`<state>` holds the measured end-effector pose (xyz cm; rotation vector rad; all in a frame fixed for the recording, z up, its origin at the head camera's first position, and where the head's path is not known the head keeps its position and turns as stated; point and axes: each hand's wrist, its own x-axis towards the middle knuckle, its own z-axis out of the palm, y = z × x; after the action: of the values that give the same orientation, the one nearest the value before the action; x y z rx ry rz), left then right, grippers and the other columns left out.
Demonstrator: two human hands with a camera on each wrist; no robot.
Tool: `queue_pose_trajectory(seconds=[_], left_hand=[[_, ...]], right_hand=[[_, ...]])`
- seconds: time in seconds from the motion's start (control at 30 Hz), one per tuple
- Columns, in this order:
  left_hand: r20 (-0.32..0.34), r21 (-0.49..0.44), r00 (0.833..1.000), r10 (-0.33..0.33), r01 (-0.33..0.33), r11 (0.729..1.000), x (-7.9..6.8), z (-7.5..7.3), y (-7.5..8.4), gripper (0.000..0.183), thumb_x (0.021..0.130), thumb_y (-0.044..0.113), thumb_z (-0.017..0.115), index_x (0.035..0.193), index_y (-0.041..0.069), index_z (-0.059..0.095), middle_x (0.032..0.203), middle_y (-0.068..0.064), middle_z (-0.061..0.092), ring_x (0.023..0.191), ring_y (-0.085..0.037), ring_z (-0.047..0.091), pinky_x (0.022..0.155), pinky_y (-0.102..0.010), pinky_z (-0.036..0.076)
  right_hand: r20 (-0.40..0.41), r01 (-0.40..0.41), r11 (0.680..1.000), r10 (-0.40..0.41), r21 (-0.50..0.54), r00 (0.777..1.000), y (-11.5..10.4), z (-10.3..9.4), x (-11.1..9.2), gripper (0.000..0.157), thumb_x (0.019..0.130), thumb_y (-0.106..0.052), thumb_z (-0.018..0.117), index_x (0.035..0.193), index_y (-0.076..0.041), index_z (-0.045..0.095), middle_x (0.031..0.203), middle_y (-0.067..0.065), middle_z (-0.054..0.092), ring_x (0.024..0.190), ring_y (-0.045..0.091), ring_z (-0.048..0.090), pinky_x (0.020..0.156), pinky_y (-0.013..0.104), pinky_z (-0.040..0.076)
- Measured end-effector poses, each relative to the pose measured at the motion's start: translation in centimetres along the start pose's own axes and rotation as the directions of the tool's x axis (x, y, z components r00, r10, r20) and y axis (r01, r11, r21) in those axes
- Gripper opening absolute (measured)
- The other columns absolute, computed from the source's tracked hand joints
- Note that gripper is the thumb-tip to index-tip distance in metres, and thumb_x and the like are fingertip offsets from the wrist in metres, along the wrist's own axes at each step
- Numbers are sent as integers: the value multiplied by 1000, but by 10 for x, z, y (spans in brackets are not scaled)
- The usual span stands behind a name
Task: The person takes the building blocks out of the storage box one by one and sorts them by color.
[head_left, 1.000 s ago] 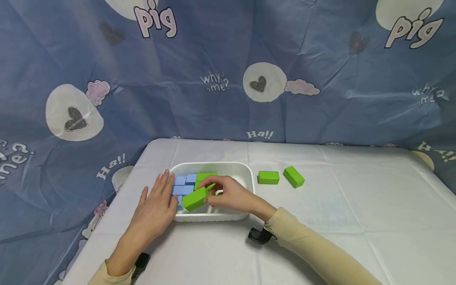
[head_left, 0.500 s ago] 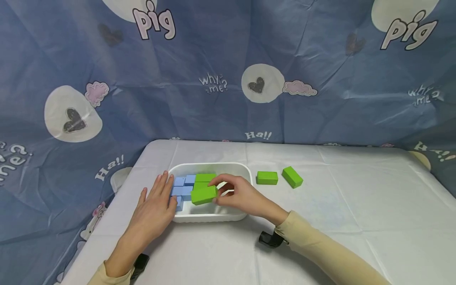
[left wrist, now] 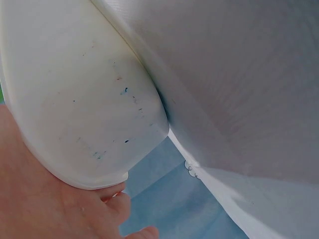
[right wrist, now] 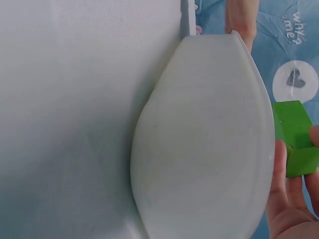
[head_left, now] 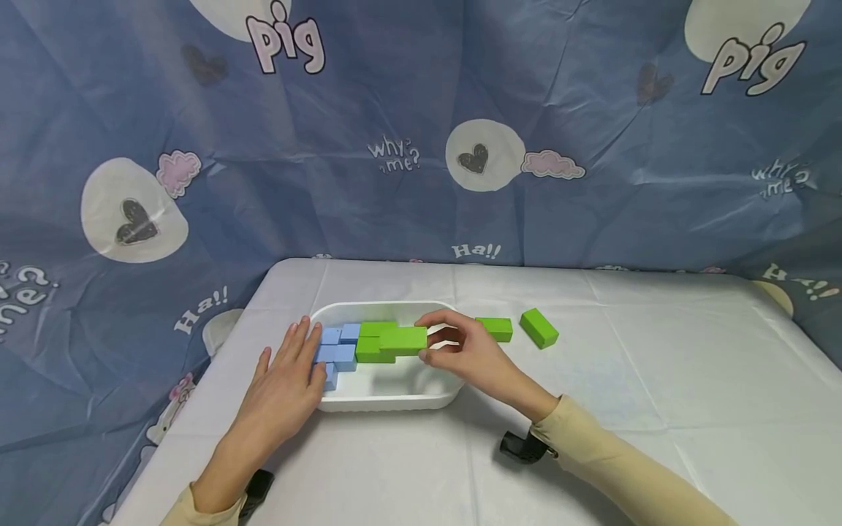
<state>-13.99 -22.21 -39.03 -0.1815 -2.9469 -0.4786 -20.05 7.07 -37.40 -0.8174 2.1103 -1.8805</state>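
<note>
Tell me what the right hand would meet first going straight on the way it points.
Its held green block would probably meet the green blocks lying in the white tray first; the head view leaves the height unclear, so it might pass over them.

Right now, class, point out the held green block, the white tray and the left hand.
Held green block (head_left: pixel 403 339): head view, on its upper face.
White tray (head_left: pixel 388 402): head view, on its near rim.
Left hand (head_left: pixel 283 391): head view, on its back.

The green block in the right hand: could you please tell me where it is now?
In the head view, the held green block is pinched by the right hand above the white tray, right of the blue blocks.
</note>
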Motion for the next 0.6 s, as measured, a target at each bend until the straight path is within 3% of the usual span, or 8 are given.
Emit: queue_pose_trajectory(seconds=[0.33, 0.6], left_hand=[[-17, -7, 1000, -3, 2, 1000, 0, 0, 0, 58, 102, 25, 41, 154, 3, 29, 162, -17, 16, 148, -34, 12, 110, -66, 10], [-17, -20, 1000, 6, -6, 1000, 0, 0, -1, 57, 102, 25, 41, 154, 4, 30, 162, -17, 16, 148, -34, 13, 110, -67, 10]], right_hand=[[-98, 52, 998, -47, 43, 994, -5, -24, -9, 39, 85, 1, 71, 122, -10, 64, 123, 10, 60, 99, 29, 65, 81, 39, 56], [-181, 17, 1000, -13, 20, 983, -5, -52, -20, 39, 85, -2, 74, 122, -9, 64, 123, 13, 61, 99, 30, 67, 82, 39, 56]])
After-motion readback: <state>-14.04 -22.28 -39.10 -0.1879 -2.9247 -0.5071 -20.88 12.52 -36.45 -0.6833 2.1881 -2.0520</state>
